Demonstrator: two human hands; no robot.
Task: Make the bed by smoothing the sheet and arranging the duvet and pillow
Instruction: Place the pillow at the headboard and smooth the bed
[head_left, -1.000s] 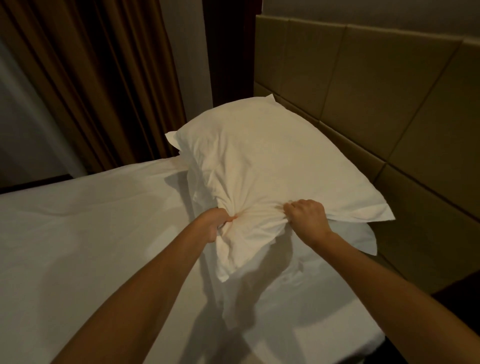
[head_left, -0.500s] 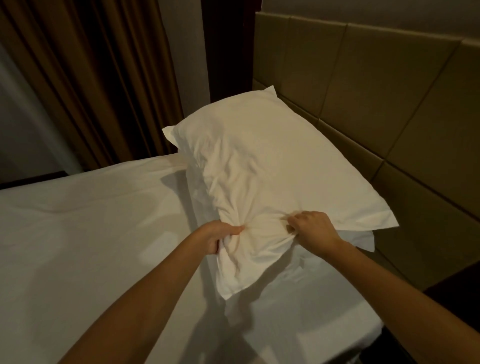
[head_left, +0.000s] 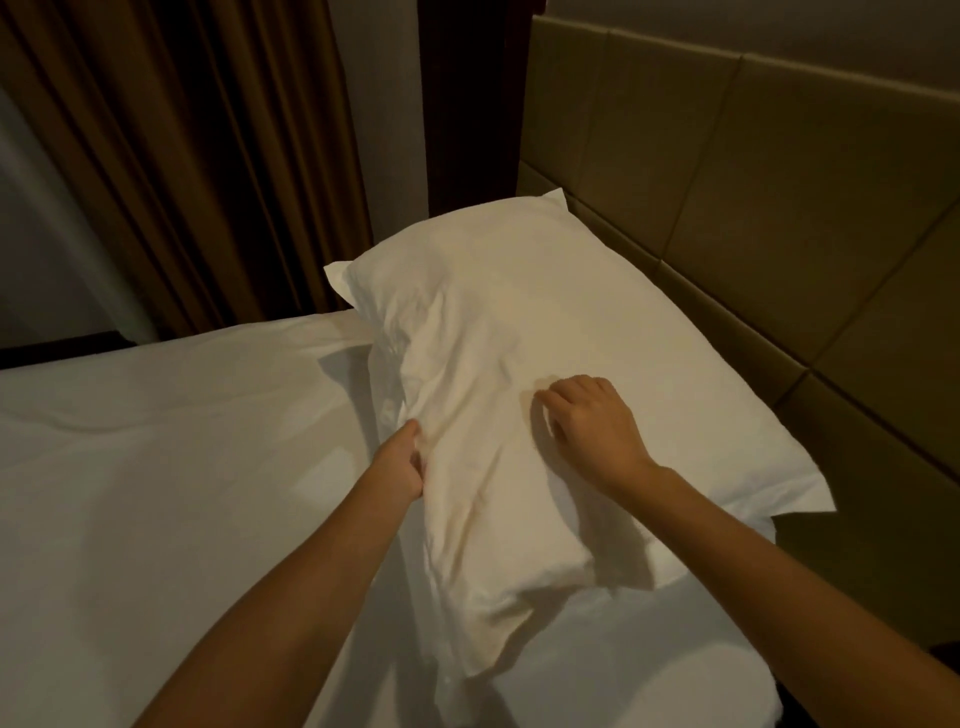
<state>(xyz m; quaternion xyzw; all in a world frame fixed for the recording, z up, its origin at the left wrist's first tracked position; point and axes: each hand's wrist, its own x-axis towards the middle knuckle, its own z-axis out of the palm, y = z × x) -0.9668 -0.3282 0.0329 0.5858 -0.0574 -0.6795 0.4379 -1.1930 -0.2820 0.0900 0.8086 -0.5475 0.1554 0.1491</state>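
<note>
Pillow spot: the pillow (head_left: 519, 364) lay flat at the head of the bed, its long side running along the headboard (head_left: 753, 182), right up beside it. It sat on top of another white layer (head_left: 649, 634). Could be a second pillow, honestly couldn't tell.
Left hand: the left hand (head_left: 400, 462) was at the pillow's near-left side with the thumb against the fabric. The fingers were tucked out of sight behind that edge, so I can't tell if it was really gripping.
Right hand: the right hand (head_left: 592, 421) rested on top near the middle, fingers loosely bent, tips on the case, nothing bunched up in it.
Step in hand: my read is settling and squaring the pillow, pretty late in that bit.
Doing it well: I'd sweep the flat right palm outward toward the corners while the left steadied the side. The creases ran diagonally down the near-left half, so stroke along them, not across.
Watch out: pressing hard in the middle would likely just dent the filling, and tugging the side could skew it off the headboard line.
Sheet: the sheet (head_left: 156, 467) looked mostly flat, with one soft ridge running across it and a few folds next to the pillow.
Duvet: none I could pick out.
Room: dim and warm-lit, brown curtain (head_left: 182, 156) at the back left, padded panel headboard on the right.
</note>
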